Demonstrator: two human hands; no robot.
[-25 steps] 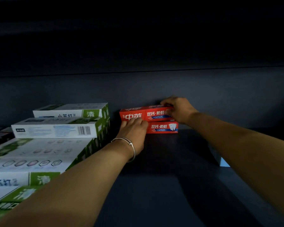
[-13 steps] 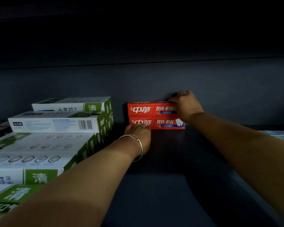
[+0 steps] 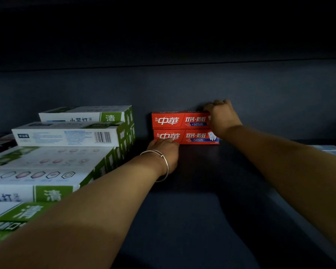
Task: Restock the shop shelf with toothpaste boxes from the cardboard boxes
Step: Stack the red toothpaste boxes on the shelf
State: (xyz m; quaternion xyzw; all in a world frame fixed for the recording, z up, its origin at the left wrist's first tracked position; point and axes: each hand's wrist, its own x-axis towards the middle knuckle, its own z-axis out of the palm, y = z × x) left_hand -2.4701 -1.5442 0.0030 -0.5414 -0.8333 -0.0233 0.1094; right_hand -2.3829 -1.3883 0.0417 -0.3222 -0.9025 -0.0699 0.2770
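Two red toothpaste boxes are stacked against the back wall of the dark shelf (image 3: 202, 191), the upper red box (image 3: 179, 119) set squarely on the lower red box (image 3: 184, 136). The right end of the upper one is gripped by the right hand (image 3: 221, 118), fingers curled over its top. The lower one's front left is touched by the fingertips of the left hand (image 3: 164, 150), extended and clamped on nothing; a silver bangle (image 3: 161, 164) is worn at that wrist. Green-and-white boxes (image 3: 66, 133) are piled along the shelf's left edge.
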